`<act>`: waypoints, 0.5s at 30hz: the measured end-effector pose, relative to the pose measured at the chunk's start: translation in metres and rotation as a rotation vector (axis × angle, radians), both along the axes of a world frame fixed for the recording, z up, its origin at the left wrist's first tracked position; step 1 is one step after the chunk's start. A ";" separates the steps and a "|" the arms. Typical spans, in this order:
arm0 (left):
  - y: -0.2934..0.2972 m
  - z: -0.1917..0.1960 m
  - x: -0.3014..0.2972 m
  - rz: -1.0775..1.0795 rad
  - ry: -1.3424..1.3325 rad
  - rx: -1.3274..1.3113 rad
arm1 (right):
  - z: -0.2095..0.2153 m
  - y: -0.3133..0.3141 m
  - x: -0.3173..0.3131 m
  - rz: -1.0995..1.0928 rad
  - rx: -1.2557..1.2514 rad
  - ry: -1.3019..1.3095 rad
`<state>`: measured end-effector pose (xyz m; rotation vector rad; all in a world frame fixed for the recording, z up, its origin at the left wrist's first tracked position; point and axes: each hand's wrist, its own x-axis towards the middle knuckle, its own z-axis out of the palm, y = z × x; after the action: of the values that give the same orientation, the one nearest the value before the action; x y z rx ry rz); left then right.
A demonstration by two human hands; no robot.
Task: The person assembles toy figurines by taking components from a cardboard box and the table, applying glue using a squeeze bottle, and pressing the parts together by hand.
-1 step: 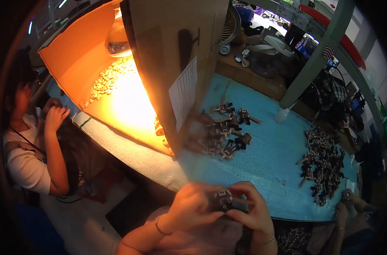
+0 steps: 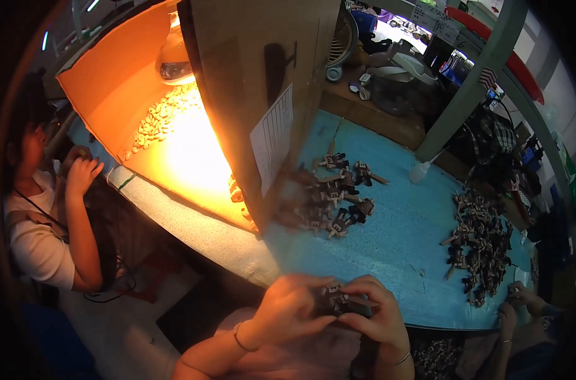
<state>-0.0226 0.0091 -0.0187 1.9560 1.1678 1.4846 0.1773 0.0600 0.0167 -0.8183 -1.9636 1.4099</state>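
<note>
Low in front of me, at the near edge of the blue table, both my hands are closed on one small dark-and-tan toy figure. My left hand pinches its left side between thumb and fingers. From the other side, my right hand grips it with thumb and fingertips. A dark part of the figure shows between the right thumb and fingers; finer detail is too small to make out. Beyond my hands lies a loose heap of similar figures, some with tan strips sticking out.
A larger pile of figures lies right on the blue table, near another person's hands. A tall cardboard panel stands left of the heap. Behind it, a lamp lights small pieces. Another person sits far left.
My fingers have shifted slightly on the figure. A tan strip that showed by my right fingers is no longer visible; a dark part shows there instead. The piles have not moved.
</note>
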 end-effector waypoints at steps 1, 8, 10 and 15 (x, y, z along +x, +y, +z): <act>0.003 -0.002 0.005 -0.004 -0.004 0.000 | 0.000 0.000 0.006 -0.004 0.000 -0.004; 0.037 0.013 0.007 0.214 0.388 -0.016 | -0.016 0.024 0.065 -0.623 0.695 -0.569; 0.051 0.010 -0.007 0.324 0.504 0.021 | -0.013 0.033 0.091 -0.743 0.744 -0.673; 0.054 0.012 -0.013 0.653 1.040 0.063 | -0.002 0.053 0.097 -0.783 0.979 -0.746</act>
<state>-0.0352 0.0630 -0.0071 2.6144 2.3668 0.6218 0.2747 0.1135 0.0152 -1.4452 -2.0644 -0.3826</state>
